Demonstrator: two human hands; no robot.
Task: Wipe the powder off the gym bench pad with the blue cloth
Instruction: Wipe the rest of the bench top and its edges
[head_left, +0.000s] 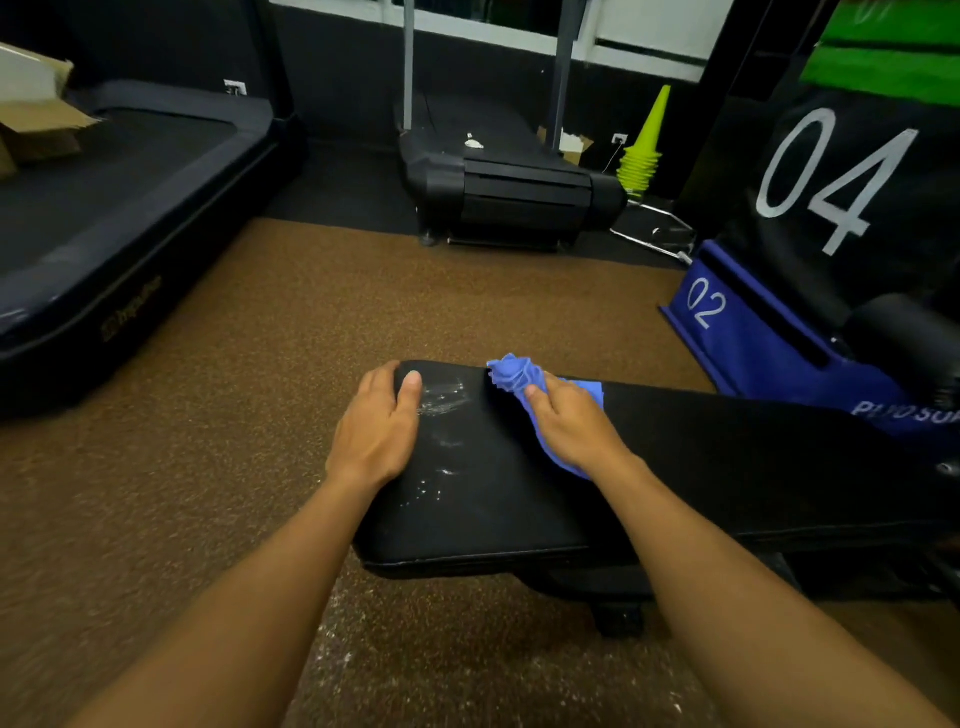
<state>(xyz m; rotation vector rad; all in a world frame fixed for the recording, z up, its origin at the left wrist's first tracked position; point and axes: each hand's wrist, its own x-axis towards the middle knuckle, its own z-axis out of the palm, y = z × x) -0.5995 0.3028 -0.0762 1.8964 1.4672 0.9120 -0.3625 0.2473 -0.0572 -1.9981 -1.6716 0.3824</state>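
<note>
Item: blue cloth (519, 376), soft, light and limp by the look of it; best gripped bunched in the palm. Bright blue, crumpled, lying on the gym bench pad (519, 499) near its far edge. Right hand (574, 428) closed over it, pressing down. Left hand (376, 428) flat, fingers spread, holding nothing, bracing the pad's end. White powder (441, 402) smeared between the hands.

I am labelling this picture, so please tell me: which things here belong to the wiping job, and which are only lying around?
Belong to the job:
- blue cloth, held in the right hand
- bench pad, steadied by the left hand
- white powder on the pad

Just lying about:
- stack of yellow-green cones
- treadmill
- cardboard box
- blue box marked 02
</note>
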